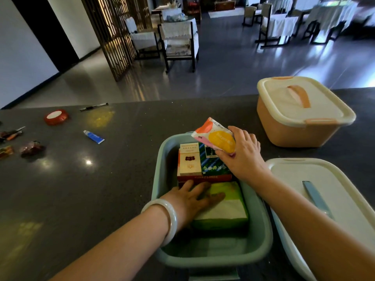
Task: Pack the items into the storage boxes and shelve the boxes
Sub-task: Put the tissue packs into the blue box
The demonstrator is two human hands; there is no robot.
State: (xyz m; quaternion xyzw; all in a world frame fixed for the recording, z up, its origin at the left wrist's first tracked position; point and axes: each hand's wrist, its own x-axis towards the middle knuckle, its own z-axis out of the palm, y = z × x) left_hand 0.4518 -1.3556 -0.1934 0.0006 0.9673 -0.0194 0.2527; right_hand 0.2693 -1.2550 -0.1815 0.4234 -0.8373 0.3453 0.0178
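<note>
An open teal storage box (261, 236) sits on the dark counter in front of me. Inside it lie a green tissue pack (227, 216), a red-and-cream carton (188, 159) and a green-and-blue floral box (211, 165). My left hand (194, 197) rests flat inside the box, fingers spread on the tissue pack. Over the box's far right corner, my right hand (241, 155) grips a small orange, pink and white packet (215, 134). The box's white lid with a blue handle (324, 197) lies to the right.
A closed orange storage box with a cream lid (300, 112) stands at the back right. On the left of the counter lie a blue-and-white tube (93, 137), a red tape roll (56, 117), a black pen (93, 107) and some wrapped sweets (30, 149). Chairs stand beyond the counter.
</note>
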